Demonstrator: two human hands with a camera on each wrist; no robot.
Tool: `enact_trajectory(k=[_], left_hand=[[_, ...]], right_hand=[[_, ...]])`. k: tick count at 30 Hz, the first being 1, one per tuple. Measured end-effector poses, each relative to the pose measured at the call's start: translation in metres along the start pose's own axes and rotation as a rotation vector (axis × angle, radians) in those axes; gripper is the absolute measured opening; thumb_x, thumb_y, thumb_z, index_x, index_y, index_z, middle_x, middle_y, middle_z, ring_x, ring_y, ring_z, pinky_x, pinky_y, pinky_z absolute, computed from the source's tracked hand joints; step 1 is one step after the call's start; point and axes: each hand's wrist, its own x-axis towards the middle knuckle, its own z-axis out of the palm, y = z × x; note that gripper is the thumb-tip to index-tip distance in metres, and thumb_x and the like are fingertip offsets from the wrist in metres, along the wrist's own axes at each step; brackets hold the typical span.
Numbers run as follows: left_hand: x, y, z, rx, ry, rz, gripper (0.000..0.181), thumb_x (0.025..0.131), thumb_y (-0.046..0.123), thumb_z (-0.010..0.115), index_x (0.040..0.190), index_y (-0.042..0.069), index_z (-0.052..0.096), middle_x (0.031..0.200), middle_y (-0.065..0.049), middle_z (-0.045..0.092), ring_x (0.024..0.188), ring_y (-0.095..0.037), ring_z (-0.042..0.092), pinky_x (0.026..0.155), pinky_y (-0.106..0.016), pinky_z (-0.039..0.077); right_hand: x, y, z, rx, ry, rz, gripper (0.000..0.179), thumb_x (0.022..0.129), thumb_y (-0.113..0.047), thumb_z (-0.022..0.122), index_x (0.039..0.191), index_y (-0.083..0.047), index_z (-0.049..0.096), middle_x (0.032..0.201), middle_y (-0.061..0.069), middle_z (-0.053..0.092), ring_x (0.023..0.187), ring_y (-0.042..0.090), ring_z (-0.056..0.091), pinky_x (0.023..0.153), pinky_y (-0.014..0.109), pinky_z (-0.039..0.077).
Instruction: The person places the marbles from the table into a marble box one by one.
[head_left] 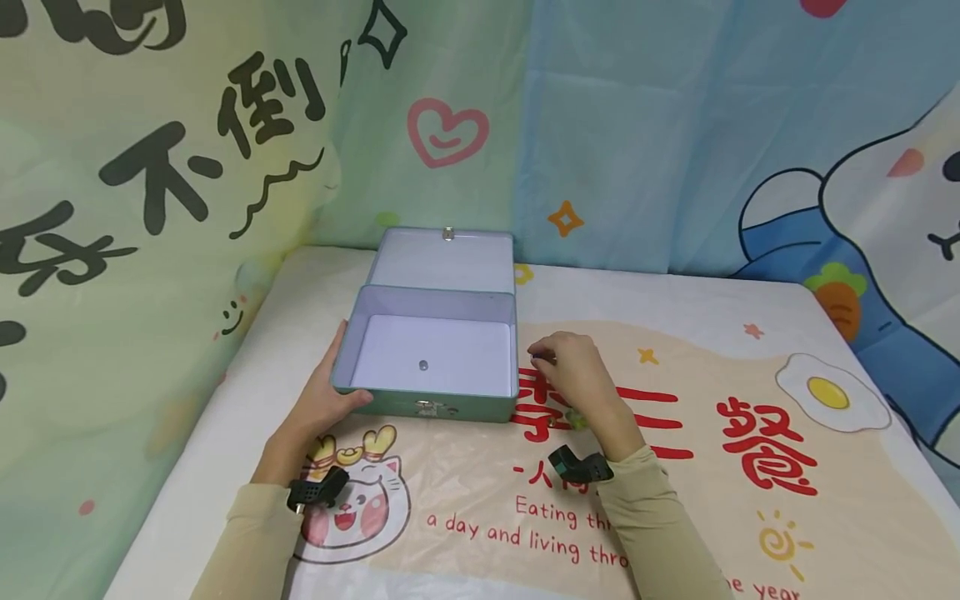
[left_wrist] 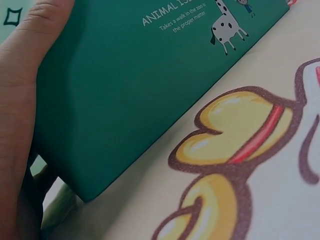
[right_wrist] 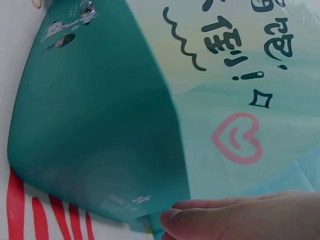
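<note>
A green tin box (head_left: pixel 435 407) with a pale lilac inside stands on the table, its lid (head_left: pixel 442 260) tipped back. On the box floor lies one small, shiny grey piece (head_left: pixel 423 365), like a glass bead. My left hand (head_left: pixel 330 392) grips the box's near left corner, thumb along the front rim and fingers on the left side; the left wrist view shows the hand beside the green wall (left_wrist: pixel 125 100). Just right of the box, my right hand (head_left: pixel 573 371) has curled fingers, with a small dark bit between the fingertips; I cannot tell what it is.
A printed cloth (head_left: pixel 720 333) with red characters, a cat and a fried egg covers the table. Small green things (head_left: pixel 576 419) lie beside the right wrist. Behind the box hangs a patterned curtain (head_left: pixel 615 150). A metal clasp (head_left: pixel 431 407) sits on the box front.
</note>
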Motion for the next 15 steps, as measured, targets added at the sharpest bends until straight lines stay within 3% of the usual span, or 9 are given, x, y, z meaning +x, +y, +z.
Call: enact_trajectory(k=[4,9,15], left_hand=[[0.0,-0.001,0.0,-0.003,0.001,0.0,0.13,0.06,0.067,0.077,0.154,0.026,-0.004,0.16,-0.011,0.011,0.143,-0.041,0.017,0.112,-0.063,0.016],[0.002,0.0,0.002,-0.004,0.003,-0.009,0.125,0.064,0.055,0.081,0.154,0.027,-0.002,0.16,-0.01,0.013,0.143,-0.04,0.019,0.112,-0.063,0.018],[0.0,0.001,0.001,0.03,0.015,-0.025,0.119,0.067,0.042,0.082,0.153,0.031,0.0,0.16,-0.008,0.013,0.143,-0.039,0.021,0.111,-0.063,0.021]], right_hand=[[0.0,-0.004,-0.003,0.021,0.028,-0.018,0.024,0.085,-0.015,0.071,0.108,-0.009,0.072,0.107,0.009,0.069,0.093,0.024,0.065,0.083,0.037,0.056],[0.002,-0.012,-0.009,0.044,0.089,-0.06,0.025,0.085,-0.017,0.071,0.109,-0.01,0.072,0.108,0.007,0.069,0.092,0.023,0.067,0.081,0.036,0.057],[0.011,-0.033,-0.009,0.059,0.094,-0.178,0.018,0.085,-0.01,0.07,0.102,-0.005,0.074,0.099,0.007,0.068,0.086,0.019,0.067,0.077,0.031,0.057]])
